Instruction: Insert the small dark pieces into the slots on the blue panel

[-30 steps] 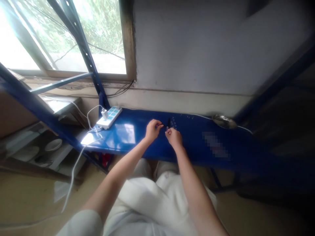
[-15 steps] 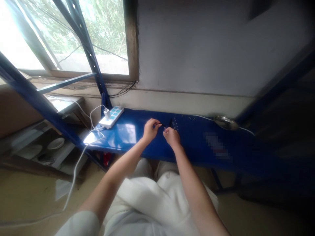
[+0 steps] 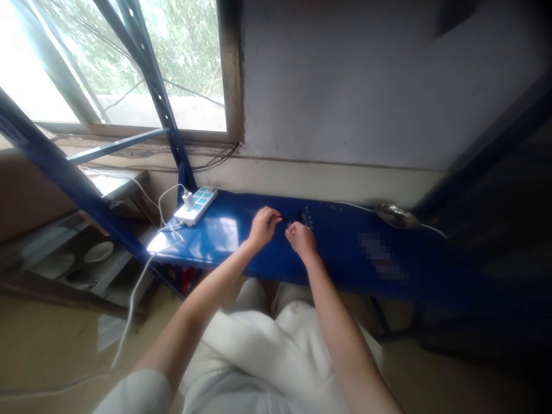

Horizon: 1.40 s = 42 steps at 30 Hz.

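Observation:
Over the blue table (image 3: 267,261), my left hand (image 3: 262,228) pinches a thin dark stick-like piece (image 3: 283,218) whose kind I cannot make out. Close to its right, my right hand (image 3: 302,239) is closed on a small, clear, purplish piece (image 3: 288,225). The dark piece reaches across toward the right fingertips; whether the two pieces touch is too small to tell. Just beyond my right hand, several small clear pieces (image 3: 307,217) lie grouped on the table, beside a black object that is partly hidden.
A white power strip (image 3: 196,207) with a plugged-in adapter and white cables sits at the table's left. At the back right is a shiny metal dish (image 3: 395,215). Tiny bits (image 3: 336,207) lie near the back edge. Blue uprights (image 3: 157,86) stand at the left, by the window.
Both hands stay nearly in place, with only a slight shift of the fingers. The clear piece at my right fingertips shows a little less than before.

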Available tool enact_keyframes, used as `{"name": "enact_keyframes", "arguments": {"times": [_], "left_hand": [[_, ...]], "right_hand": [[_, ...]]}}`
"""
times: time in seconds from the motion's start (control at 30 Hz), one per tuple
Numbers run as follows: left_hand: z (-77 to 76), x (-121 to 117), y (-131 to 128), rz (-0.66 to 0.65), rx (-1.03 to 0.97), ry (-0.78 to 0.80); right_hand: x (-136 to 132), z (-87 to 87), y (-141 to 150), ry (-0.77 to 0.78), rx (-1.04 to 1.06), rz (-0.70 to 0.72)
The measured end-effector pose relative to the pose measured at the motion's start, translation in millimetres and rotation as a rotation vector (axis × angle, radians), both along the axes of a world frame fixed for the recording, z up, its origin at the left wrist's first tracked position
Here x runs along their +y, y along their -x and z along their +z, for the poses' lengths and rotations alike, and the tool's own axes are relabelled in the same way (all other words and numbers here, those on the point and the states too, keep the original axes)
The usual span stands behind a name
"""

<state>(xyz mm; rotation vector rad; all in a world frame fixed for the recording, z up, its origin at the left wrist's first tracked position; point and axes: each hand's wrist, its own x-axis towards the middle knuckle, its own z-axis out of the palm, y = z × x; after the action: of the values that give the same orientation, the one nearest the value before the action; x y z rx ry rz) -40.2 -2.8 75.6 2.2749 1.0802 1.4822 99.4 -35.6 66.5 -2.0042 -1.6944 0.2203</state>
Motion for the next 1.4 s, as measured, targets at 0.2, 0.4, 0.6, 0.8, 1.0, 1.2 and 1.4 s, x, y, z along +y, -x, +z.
{"name": "enact_keyframes", "arguments": {"times": [0.2,0.4,0.6,0.8,1.0,1.2,1.4], "left_hand": [[5.0,-5.2,2.1,-0.031,0.087,-0.083],[3.1,-17.4,5.2,-0.131,0.328,-0.112],[4.2,-16.9,4.8,-0.142,0.257,-0.06],[14.6,-10.5,3.2,-0.178,0.255,0.031],[23.9,-17.8,2.5,-0.153,0.233,0.095],[13.6,-24.6,3.7,-0.075,0.005,0.195],[-5.2,-22.5,8.2,-0.046,-0.094,0.362]], "right_hand": [[-1.1,2.4,2.2,0.035,-0.016,0.006],[-5.0,3.9,2.7,0.01,-0.01,0.029],[-13.3,3.2,6.0,-0.083,0.066,0.04],[-19.6,-0.9,7.4,-0.188,0.141,0.053],[-23.8,4.7,10.7,-0.191,0.184,0.063],[-23.9,15.4,17.8,-0.214,0.24,0.068],[-24.4,18.2,21.7,-0.169,0.205,0.092]]}}
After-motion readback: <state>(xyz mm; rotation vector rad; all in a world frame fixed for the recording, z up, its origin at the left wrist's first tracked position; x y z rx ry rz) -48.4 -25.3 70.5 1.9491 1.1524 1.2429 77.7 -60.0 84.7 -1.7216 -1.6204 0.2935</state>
